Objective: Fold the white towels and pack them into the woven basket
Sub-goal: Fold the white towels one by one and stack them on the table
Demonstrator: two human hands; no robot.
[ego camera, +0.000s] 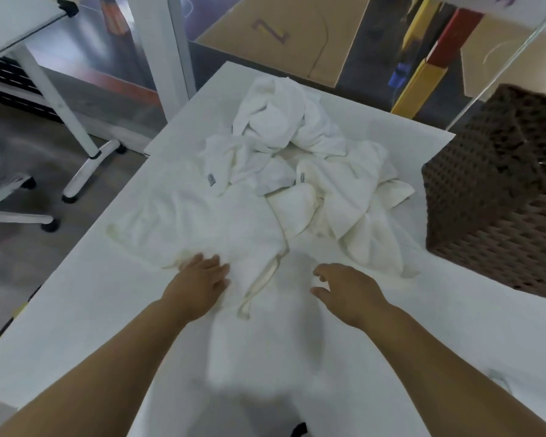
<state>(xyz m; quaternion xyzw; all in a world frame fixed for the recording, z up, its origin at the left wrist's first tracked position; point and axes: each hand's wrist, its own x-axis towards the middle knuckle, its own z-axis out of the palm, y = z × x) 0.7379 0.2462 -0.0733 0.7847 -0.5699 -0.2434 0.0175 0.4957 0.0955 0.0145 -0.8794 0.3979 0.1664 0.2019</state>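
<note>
While my left hand (202, 280) lies flat with straight fingers on the near towel (208, 234) and my right hand (347, 291) hovers just beside it, fingers loosely spread and holding nothing, I judge the main risk to be dragging. This towel runs under the crumpled heap of white towels (297, 159) behind it, so pulling a corner could bring the pile along or slide cloth off the worktop (76, 326). White on white also hides the edges, so a crooked fold is likely. Soft, thick terry, creamy at the hems, lies in limp bunched folds, with small sewn labels showing. To my right stands the woven basket (486, 216), dark brown, stiff and boxy, its inside mostly out of sight.
</note>
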